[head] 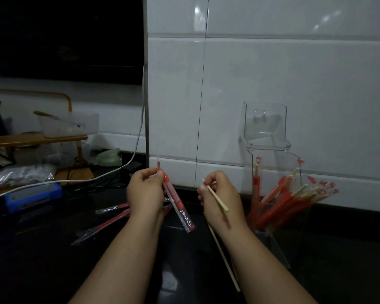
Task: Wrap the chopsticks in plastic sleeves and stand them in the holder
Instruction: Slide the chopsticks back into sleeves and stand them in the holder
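Our two forearms reach in from the bottom edge over the dark desk [53, 264]. Our left hand [144, 190] pinches a red-and-clear plastic sleeve [178, 206] near its upper end, fingers and thumb curled round it. The sleeve slants down and to the right, and its lower end hangs free between our wrists.

Our right hand [219, 199] is clenched around the bare chopsticks [217, 198]. One pale stick lies slantwise across the back of the hand with its tip just beside the fingers. Another runs from under the wrist back toward us (we cannot tell exactly how the fingers hold that one). The two hands are near each other but not touching, and the chopsticks are outside the sleeve.

To the right, against the white tile wall [294, 84], stands the clear holder [272, 160] with its lid tipped up and back. Inside it, wrapped chopsticks [281, 202] in red sleeves lean at several angles, and most of them fan out to the right.

More empty sleeves [113, 218] lie flat on the desk beneath and left of our left wrist. Further left sit a blue box [31, 195] and a crumpled plastic bag [20, 175]. A white cable [138, 128] hangs down the wall's edge and trails across the desk. Behind these, a translucent tub [75, 126] rests on a wooden rack [31, 139].
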`<state>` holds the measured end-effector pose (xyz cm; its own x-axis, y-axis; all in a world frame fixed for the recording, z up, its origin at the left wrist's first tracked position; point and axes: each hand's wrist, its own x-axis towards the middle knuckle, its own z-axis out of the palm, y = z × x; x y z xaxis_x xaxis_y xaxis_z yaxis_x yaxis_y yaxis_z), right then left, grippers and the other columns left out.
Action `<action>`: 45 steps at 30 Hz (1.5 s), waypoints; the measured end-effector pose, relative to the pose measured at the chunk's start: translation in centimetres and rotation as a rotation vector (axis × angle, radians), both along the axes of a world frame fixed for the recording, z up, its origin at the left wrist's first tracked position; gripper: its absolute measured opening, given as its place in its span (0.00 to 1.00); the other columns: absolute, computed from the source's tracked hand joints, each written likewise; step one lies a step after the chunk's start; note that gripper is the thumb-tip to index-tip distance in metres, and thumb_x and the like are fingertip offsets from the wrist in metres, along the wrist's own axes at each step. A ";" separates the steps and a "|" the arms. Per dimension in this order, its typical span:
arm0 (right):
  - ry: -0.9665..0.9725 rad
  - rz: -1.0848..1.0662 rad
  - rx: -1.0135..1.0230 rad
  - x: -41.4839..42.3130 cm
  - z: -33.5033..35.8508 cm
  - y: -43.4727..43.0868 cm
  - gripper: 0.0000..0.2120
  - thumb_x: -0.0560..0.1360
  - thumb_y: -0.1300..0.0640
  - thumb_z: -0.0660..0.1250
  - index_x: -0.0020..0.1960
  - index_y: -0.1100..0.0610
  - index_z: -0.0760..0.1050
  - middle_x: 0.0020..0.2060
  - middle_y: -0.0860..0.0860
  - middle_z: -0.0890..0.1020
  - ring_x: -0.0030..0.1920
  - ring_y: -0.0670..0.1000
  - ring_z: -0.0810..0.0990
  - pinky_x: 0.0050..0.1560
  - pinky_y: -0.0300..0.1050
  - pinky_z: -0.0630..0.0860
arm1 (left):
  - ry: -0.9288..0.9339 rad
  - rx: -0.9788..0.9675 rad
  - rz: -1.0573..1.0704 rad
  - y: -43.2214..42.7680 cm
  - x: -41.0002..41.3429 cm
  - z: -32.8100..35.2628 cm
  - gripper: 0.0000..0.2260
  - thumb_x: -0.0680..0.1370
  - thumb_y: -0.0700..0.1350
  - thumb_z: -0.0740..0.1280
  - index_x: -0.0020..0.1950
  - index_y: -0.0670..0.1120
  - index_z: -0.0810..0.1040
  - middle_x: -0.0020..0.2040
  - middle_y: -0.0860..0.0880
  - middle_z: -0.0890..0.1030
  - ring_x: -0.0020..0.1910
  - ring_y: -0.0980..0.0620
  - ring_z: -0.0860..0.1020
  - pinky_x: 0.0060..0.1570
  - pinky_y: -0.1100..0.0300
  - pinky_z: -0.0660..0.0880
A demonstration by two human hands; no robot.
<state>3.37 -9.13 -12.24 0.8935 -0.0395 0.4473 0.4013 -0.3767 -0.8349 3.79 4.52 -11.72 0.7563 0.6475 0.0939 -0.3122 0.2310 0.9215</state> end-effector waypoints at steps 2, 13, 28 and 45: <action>0.023 0.015 0.036 0.0 -0.1 0.2 0.11 0.77 0.59 0.64 0.41 0.46 0.70 0.36 0.51 0.82 0.38 0.53 0.82 0.40 0.51 0.80 | -0.014 -0.008 0.017 0.0 0.0 0.0 0.03 0.79 0.40 0.68 0.52 0.46 0.79 0.46 0.45 0.83 0.41 0.50 0.80 0.35 0.58 0.75; 0.438 0.308 0.325 -0.8 1.3 -0.2 0.06 0.78 0.62 0.67 0.43 0.58 0.72 0.35 0.55 0.79 0.33 0.51 0.80 0.32 0.43 0.78 | -0.062 -0.110 0.181 0.4 0.4 -0.1 0.06 0.79 0.37 0.66 0.52 0.47 0.78 0.42 0.49 0.81 0.34 0.56 0.77 0.29 0.67 0.73; 0.045 0.066 0.187 -0.1 0.7 -0.5 0.16 0.67 0.63 0.76 0.34 0.53 0.69 0.30 0.54 0.81 0.31 0.53 0.77 0.35 0.48 0.76 | -0.053 -0.179 -0.152 -0.1 0.7 -0.1 0.13 0.79 0.40 0.68 0.62 0.44 0.71 0.40 0.46 0.81 0.34 0.52 0.77 0.31 0.60 0.72; 0.123 0.013 -0.230 -0.3 0.5 -0.3 0.15 0.68 0.63 0.73 0.33 0.52 0.69 0.32 0.47 0.75 0.35 0.50 0.75 0.38 0.40 0.74 | -0.065 -0.340 -0.095 -0.3 0.1 0.6 0.08 0.85 0.44 0.59 0.50 0.45 0.76 0.48 0.45 0.83 0.50 0.49 0.82 0.40 0.56 0.77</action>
